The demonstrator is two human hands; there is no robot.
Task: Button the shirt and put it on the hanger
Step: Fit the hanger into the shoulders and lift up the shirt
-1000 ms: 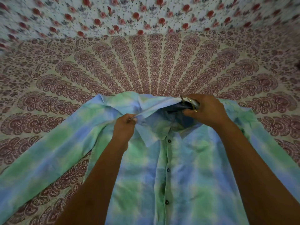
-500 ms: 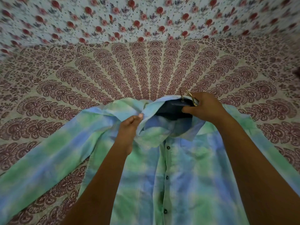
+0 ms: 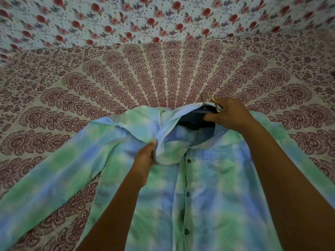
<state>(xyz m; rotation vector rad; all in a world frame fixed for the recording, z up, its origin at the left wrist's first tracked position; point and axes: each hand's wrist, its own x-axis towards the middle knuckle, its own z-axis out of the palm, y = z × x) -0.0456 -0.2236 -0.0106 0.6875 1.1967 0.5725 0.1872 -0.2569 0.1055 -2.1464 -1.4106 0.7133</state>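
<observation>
Two bare hands, seen from the head camera, meet at the collar of a green-and-blue tie-dye shirt [image 3: 208, 205]. It lies front up across the lower frame on a maroon-patterned sheet [image 3: 163, 73]. The left hand [image 3: 145, 160], at centre, has its fingers clenched on bunched collar fabric. The right hand [image 3: 230, 115], upper right of centre, grasps a dark hanger [image 3: 195, 122] inside the neck opening.

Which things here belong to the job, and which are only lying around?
Job: shirt; hanger; left hand, gripping the shirt; right hand, holding the hanger.
Lying around: patterned bedsheet; flowered cloth behind it.
</observation>
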